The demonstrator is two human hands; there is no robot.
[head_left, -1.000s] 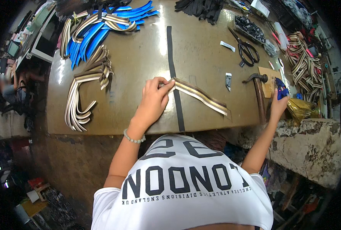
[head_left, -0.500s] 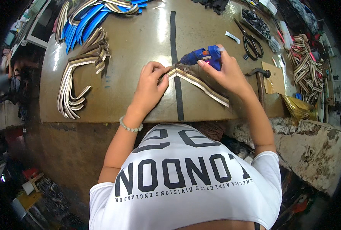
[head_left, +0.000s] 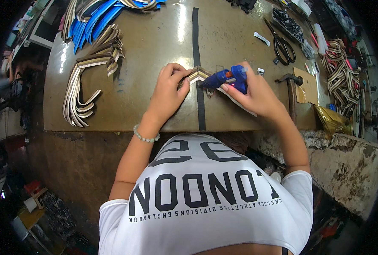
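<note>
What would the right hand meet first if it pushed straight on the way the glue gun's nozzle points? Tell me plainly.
The right hand aims the blue glue gun leftward. First in line is the folded tip of the striped strap, pinched by the left hand. The nozzle looks almost on it already; depth is hard to judge.

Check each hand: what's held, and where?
Right hand grips the blue glue gun by its handle. Left hand pinches the striped strap at its bend.
</note>
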